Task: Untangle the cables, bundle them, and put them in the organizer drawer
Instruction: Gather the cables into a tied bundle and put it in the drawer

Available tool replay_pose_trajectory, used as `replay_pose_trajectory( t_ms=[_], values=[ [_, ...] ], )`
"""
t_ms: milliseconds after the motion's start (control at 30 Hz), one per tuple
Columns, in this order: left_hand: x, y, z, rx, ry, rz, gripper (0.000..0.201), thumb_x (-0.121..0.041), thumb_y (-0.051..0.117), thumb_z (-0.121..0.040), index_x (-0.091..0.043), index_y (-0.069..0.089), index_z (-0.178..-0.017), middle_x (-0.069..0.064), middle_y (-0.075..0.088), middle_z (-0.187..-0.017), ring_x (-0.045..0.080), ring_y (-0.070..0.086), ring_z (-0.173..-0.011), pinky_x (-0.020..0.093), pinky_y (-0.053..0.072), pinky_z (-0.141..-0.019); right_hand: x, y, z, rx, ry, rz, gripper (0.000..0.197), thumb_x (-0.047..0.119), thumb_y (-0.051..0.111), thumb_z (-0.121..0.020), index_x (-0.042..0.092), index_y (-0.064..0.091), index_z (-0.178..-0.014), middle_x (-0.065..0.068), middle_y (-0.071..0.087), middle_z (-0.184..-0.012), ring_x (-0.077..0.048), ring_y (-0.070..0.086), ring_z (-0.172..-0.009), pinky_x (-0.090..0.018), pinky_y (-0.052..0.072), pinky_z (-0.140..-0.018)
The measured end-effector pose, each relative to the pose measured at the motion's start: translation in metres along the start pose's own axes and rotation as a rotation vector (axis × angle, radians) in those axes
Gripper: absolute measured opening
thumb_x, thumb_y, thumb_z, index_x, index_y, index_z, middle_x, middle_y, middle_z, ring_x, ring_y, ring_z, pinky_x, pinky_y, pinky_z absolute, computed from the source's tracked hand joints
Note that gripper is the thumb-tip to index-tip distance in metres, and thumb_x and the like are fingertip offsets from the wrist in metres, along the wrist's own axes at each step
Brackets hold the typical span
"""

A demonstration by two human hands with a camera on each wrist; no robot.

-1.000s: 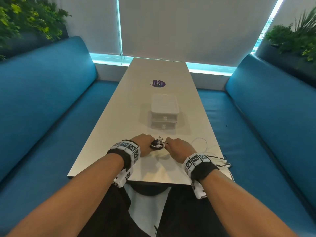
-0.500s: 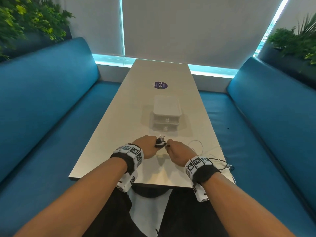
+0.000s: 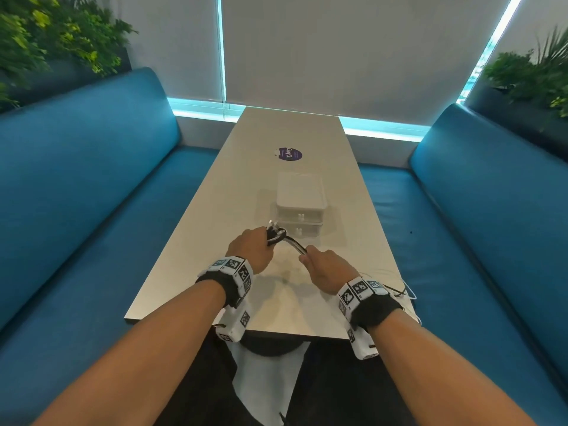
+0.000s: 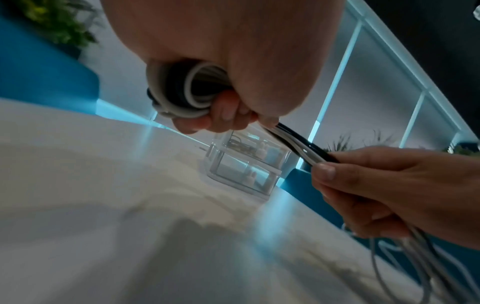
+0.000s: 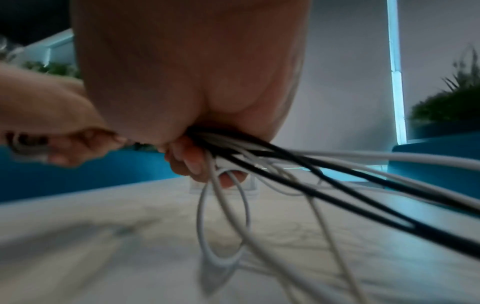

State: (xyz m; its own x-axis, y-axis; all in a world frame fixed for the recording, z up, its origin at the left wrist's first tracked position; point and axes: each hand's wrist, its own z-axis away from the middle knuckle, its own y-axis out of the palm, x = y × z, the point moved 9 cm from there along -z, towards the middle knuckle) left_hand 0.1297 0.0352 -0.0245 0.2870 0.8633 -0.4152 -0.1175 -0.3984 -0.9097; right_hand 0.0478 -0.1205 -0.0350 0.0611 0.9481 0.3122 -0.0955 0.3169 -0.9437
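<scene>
Head view shows both of my hands raised just above the near end of the desk (image 3: 196, 241), working one set of cables between them. My left hand (image 3: 250, 250) has its fingers curled tight round a small coil (image 3: 275, 235) of black and white cables; the left wrist view shows the turns stacked in the fist, with a few fingertips (image 4: 228, 112) pressing them in. A short straight run of cables (image 3: 295, 245) crosses from that coil to my right hand (image 3: 325, 267), whose grip is closed round the strands, thumb on top. In the right wrist view the loose tails (image 5: 337, 185) fan out of that fist, black and white together, drooping to the desk and trailing off toward its right edge.

I judge this to be the bundling step, part way through: some length is wound, a good deal is not. The organizer (image 3: 300, 207), a clear two-drawer box, stands further up the desk, well apart from my hands, and both drawers look closed.

Next I need to feed more slack through the right grip and lay another turn onto the coil, keeping the left hold firm so the turns do not spring loose. The tails look crossed, so they may snag.
</scene>
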Motion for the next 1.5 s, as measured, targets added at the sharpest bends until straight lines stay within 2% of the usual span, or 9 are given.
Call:
replay_pose_trajectory(
  t_ms=[200,433,600,700,867,1133,1267,1367,1500],
  values=[
    [0.012,0.025,-0.003,0.102,-0.138,0.687,0.048,-0.060,0.049,-0.094,-0.016,0.054,-0.077,-0.001,0.049,-0.056,0.024,0.048,-0.050,0.030,0.038,-0.055,0.028,-0.007,-0.002,-0.030,-0.093,-0.203,0.028,0.039,0.031,-0.106,0.015,0.042,-0.097,-0.008,0.058,-0.073,-0.029,0.055,-0.066,-0.039,0.042,-0.063],
    [-0.010,0.049,0.013,0.302,-0.238,1.218,0.053,-0.063,0.058,-0.089,-0.011,0.059,-0.080,0.005,0.053,-0.062,0.023,0.055,-0.054,0.033,0.047,-0.060,0.052,-0.007,-0.005,-0.050,-0.154,-0.288,0.027,0.033,0.031,-0.106,0.011,0.048,-0.110,-0.011,0.066,-0.090,-0.026,0.060,-0.074,-0.041,0.048,-0.070],
    [-0.026,0.044,0.012,0.277,-0.177,1.099,0.065,-0.067,0.078,-0.055,-0.009,0.067,-0.083,0.015,0.071,-0.081,0.032,0.071,-0.085,0.045,0.056,-0.085,0.057,0.001,-0.003,0.036,-0.143,-0.295,0.025,0.018,0.036,-0.100,0.007,0.057,-0.107,-0.016,0.066,-0.094,-0.027,0.062,-0.078,-0.033,0.045,-0.069],
    [-0.018,0.043,0.011,0.232,-0.233,1.031,0.045,-0.055,0.077,-0.069,-0.012,0.067,-0.075,0.009,0.068,-0.071,0.029,0.067,-0.071,0.038,0.053,-0.070,0.058,0.004,-0.001,0.081,-0.125,-0.328,0.022,0.019,0.040,-0.096,0.010,0.056,-0.107,-0.012,0.067,-0.099,-0.025,0.063,-0.085,-0.040,0.052,-0.077],
    [-0.012,0.023,0.006,0.050,-0.233,0.899,0.049,-0.059,0.062,-0.085,-0.011,0.072,-0.080,0.011,0.074,-0.081,0.029,0.071,-0.080,0.043,0.057,-0.085,0.056,-0.005,-0.001,0.076,-0.145,-0.467,0.024,0.024,0.049,-0.087,0.029,0.052,-0.111,-0.001,0.068,-0.093,-0.017,0.065,-0.079,-0.041,0.056,-0.078],
    [-0.017,-0.015,0.002,-0.113,-0.178,1.024,0.044,-0.058,0.061,-0.088,-0.016,0.071,-0.084,0.009,0.074,-0.086,0.028,0.072,-0.083,0.049,0.058,-0.085,0.056,-0.017,-0.002,0.095,-0.183,-0.594,0.058,0.039,0.056,-0.090,0.047,0.026,-0.139,-0.007,0.070,-0.075,-0.020,0.070,-0.068,-0.041,0.060,-0.075],
    [-0.012,-0.021,0.001,-0.110,-0.230,1.168,0.042,-0.055,0.060,-0.090,-0.016,0.073,-0.084,0.009,0.077,-0.086,0.034,0.073,-0.086,0.055,0.058,-0.084,0.048,-0.016,-0.001,0.078,-0.137,-0.701,0.044,0.030,0.057,-0.095,0.032,0.031,-0.130,-0.011,0.072,-0.083,-0.023,0.072,-0.070,-0.045,0.060,-0.077],
    [-0.002,-0.031,-0.002,-0.143,-0.243,1.264,0.029,-0.040,0.056,-0.099,-0.016,0.066,-0.088,0.012,0.077,-0.087,0.034,0.074,-0.089,0.055,0.055,-0.087,0.021,-0.005,0.001,0.067,-0.024,-0.785,0.025,0.034,0.057,-0.096,0.026,0.038,-0.109,-0.007,0.069,-0.090,-0.021,0.068,-0.070,-0.043,0.056,-0.064],
    [-0.006,-0.026,0.002,-0.077,-0.219,1.278,0.026,-0.039,0.056,-0.100,-0.015,0.063,-0.091,0.014,0.077,-0.089,0.039,0.072,-0.088,0.061,0.053,-0.085,0.018,0.001,-0.001,0.147,-0.097,-0.455,0.008,0.027,0.062,-0.089,0.025,0.058,-0.097,0.003,0.066,-0.091,-0.019,0.063,-0.087,-0.038,0.049,-0.084]
  ],
)
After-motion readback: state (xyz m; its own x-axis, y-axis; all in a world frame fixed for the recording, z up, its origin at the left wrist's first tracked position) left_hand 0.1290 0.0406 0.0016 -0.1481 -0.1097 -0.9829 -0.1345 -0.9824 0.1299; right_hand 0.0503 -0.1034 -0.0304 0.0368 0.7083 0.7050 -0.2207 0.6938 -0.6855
